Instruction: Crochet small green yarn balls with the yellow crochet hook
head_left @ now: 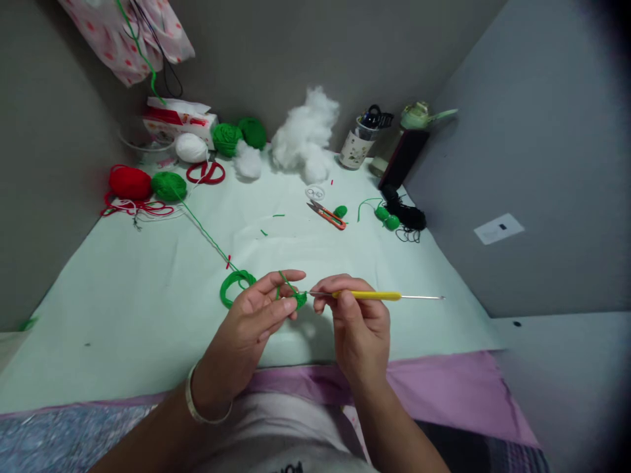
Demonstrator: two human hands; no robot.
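Observation:
Between the thumb and fingers of my left hand (pixel 259 307) is a small green crochet piece (pixel 301 300), with green yarn running over the raised index finger. My right hand (pixel 357 318) grips a double-ended crochet hook (pixel 369 295) by its yellow handle. One metal end points left and meets the crochet piece; the other sticks out to the right. Just behind my left hand lies a loose coil of green yarn (pixel 229 289) on the table. A strand leads from there back to a green yarn ball (pixel 169 186) at the left.
Orange thread snips (pixel 327 215) lie mid-table beside a small green crocheted piece (pixel 340 211). White stuffing (pixel 305 138) is heaped at the back. Red-handled scissors (pixel 206 173) and a red yarn ball (pixel 130 182) sit left; black yarn (pixel 407 213) lies right. Grey walls (pixel 236 52) enclose the table.

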